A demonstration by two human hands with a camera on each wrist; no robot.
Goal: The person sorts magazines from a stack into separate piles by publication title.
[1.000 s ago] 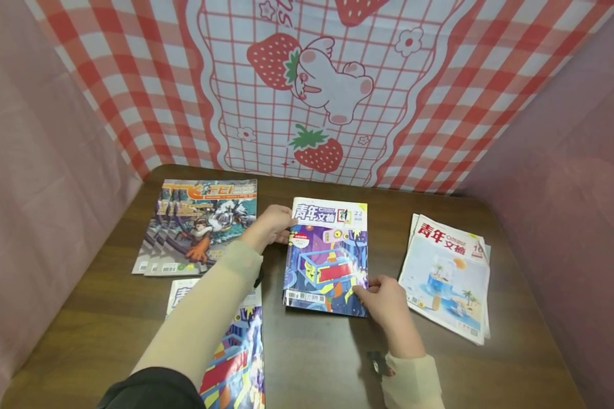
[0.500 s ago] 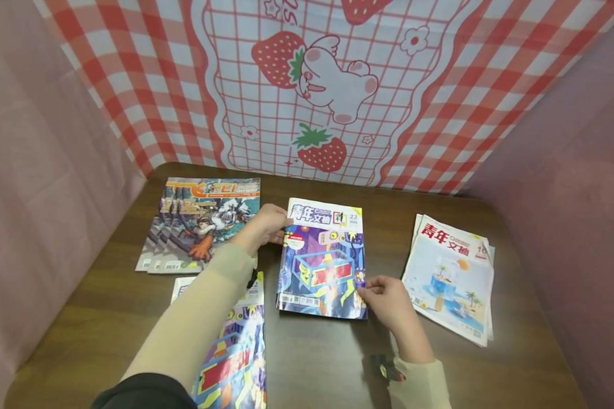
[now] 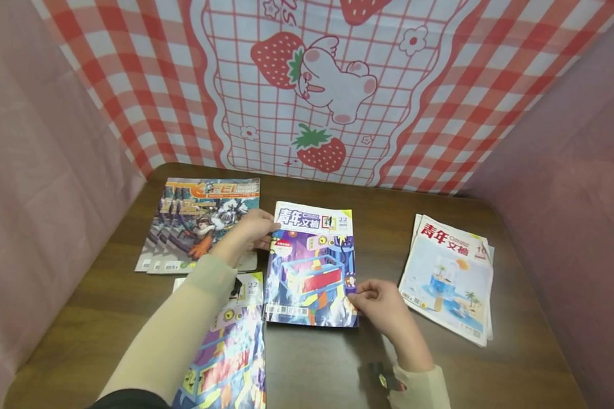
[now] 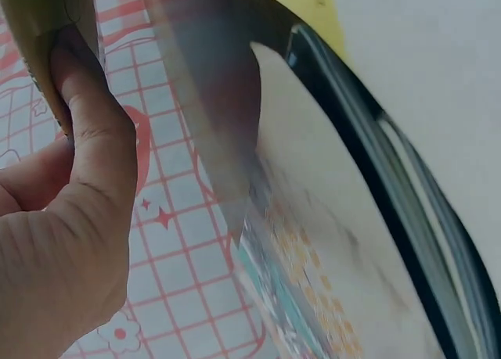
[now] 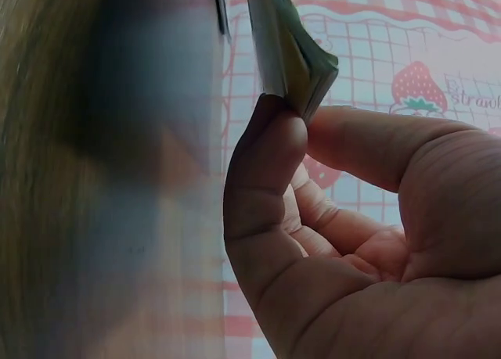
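A purple-and-blue magazine point(image 3: 312, 267) with a white title band is held between both hands, in the middle of the head view. My left hand point(image 3: 253, 230) pinches its left edge near the upper corner; the left wrist view shows that thumb and fingers on the edge. At the lower right edge my right hand point(image 3: 384, 307) pinches it between thumb and finger, as the right wrist view shows, where several layers are gripped. Another magazine with the same cover point(image 3: 230, 358) lies at the lower left, partly hidden by my left forearm.
Overlapping grey-and-orange comic magazines point(image 3: 204, 221) lie at the back left of the brown table point(image 3: 307, 369). A small pile of white-and-blue magazines point(image 3: 447, 278) lies at the right. A red checked cloth point(image 3: 424, 113) hangs behind, with pink cloth at both sides.
Both hands have moved the held magazine left and slightly nearer, toward the matching one at the lower left. Both keep their pinch on its edges. The other magazines stay put.
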